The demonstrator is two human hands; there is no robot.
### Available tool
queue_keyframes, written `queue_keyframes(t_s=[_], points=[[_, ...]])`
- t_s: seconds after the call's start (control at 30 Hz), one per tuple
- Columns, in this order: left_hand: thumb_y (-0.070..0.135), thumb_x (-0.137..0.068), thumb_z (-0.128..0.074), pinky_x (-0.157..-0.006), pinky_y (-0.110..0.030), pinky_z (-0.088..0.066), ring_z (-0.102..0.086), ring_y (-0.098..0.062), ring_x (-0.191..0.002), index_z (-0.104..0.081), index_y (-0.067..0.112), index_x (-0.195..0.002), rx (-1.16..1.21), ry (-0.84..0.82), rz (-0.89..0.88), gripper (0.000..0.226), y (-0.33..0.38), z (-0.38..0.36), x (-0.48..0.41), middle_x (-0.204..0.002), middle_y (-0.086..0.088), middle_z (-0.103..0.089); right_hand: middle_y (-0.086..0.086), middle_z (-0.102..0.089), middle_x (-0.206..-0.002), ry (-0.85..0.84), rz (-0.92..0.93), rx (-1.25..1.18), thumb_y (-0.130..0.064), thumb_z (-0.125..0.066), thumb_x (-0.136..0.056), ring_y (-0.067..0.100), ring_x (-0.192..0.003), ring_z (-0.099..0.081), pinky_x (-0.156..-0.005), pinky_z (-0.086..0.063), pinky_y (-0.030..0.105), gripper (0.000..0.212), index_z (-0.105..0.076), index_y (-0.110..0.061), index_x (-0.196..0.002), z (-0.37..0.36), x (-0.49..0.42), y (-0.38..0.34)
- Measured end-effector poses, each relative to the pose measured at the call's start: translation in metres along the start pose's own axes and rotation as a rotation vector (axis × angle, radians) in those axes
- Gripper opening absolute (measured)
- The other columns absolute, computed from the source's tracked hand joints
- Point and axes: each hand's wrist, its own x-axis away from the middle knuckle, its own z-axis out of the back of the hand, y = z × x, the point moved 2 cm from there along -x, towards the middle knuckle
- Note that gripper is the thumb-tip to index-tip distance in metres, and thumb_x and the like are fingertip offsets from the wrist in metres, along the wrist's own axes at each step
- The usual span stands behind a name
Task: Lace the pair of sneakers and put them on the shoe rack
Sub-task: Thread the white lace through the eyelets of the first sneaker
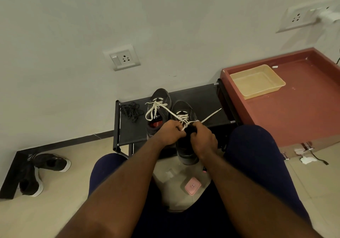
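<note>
Sneakers of dark grey mesh (184, 120) sit on the black rack (202, 98); left hand (170, 133) and right hand (203, 139) pinch the white lace (211, 116). Best to pull both ends evenly, snug.

Our left hand (170, 132) and right hand (203, 138) both pinch the white lace (181, 117) over the near sneaker (184, 109) on the shoe rack (206, 101). The second sneaker (161, 98) sits at its eleven o'clock, the black lace tangle (131, 111) at nine.
</note>
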Motion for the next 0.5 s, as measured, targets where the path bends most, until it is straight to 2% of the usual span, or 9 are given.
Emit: queue_keyframes(t_s=[0.07, 0.13, 0.23, 0.33, 0.4, 0.5], points=[[0.008, -0.089, -0.067, -0.049, -0.018, -0.041, -0.046, -0.005, -0.049, -0.058, 0.011, -0.078, 0.228, 0.001, 0.018, 0.015, 0.005, 0.002, 0.008, -0.060, 0.000, -0.052, 0.003, -0.064, -0.123, 0.006, -0.004, -0.010, -0.022, -0.046, -0.095, 0.033, -0.108, -0.060, -0.085, -0.047, 0.040, 0.031, -0.056, -0.031, -0.123, 0.001, -0.001, 0.000], [0.011, -0.091, -0.067, -0.047, -0.015, -0.038, -0.045, -0.003, -0.049, -0.057, 0.012, -0.078, 0.374, 0.104, 0.030, 0.016, 0.009, 0.007, 0.014, -0.061, 0.001, -0.051, 0.003, -0.065, -0.120, 0.000, 0.009, -0.018, -0.021, -0.048, -0.095, 0.032, -0.107, -0.061, -0.080, -0.046, 0.037, 0.030, -0.057, -0.028, -0.123, 0.002, -0.002, -0.001], [0.015, -0.091, -0.066, -0.062, -0.021, -0.046, -0.053, -0.004, -0.061, -0.059, 0.014, -0.077, 0.554, 0.256, 0.066, 0.016, 0.016, 0.019, 0.023, -0.070, 0.000, -0.058, 0.002, -0.065, -0.119, -0.007, 0.020, -0.033, -0.019, -0.050, -0.095, 0.030, -0.107, -0.061, -0.078, -0.044, 0.034, 0.029, -0.057, -0.026, -0.122, 0.003, -0.001, -0.002], [0.019, -0.085, -0.067, -0.088, -0.036, -0.049, -0.062, -0.013, -0.085, -0.062, 0.013, -0.081, 0.775, 0.248, 0.083, 0.009, 0.026, 0.037, 0.028, -0.087, -0.003, -0.066, 0.002, -0.063, -0.120, -0.026, 0.013, -0.045, -0.019, -0.052, -0.095, 0.028, -0.107, -0.061, -0.080, -0.048, 0.036, 0.032, -0.056, -0.029, -0.125, 0.002, 0.000, -0.002], [0.023, -0.082, -0.064, -0.090, -0.039, -0.047, -0.064, -0.015, -0.094, -0.065, 0.013, -0.085, 0.838, 0.257, 0.048, 0.011, 0.035, 0.053, 0.029, -0.094, -0.002, -0.068, 0.002, -0.062, -0.120, -0.033, 0.017, -0.062, -0.019, -0.053, -0.095, 0.027, -0.105, -0.062, -0.081, -0.051, 0.038, 0.033, -0.055, -0.029, -0.127, 0.002, 0.000, -0.002], [0.027, -0.099, -0.051, -0.084, -0.035, -0.048, -0.065, -0.016, -0.083, -0.061, 0.016, -0.080, 0.984, 0.323, 0.010, 0.024, 0.049, 0.083, 0.026, -0.079, -0.001, -0.066, 0.001, -0.062, -0.120, -0.037, 0.026, -0.103, -0.018, -0.054, -0.095, 0.026, -0.105, -0.062, -0.085, -0.054, 0.041, 0.034, -0.056, -0.029, -0.127, 0.002, -0.001, -0.002]])
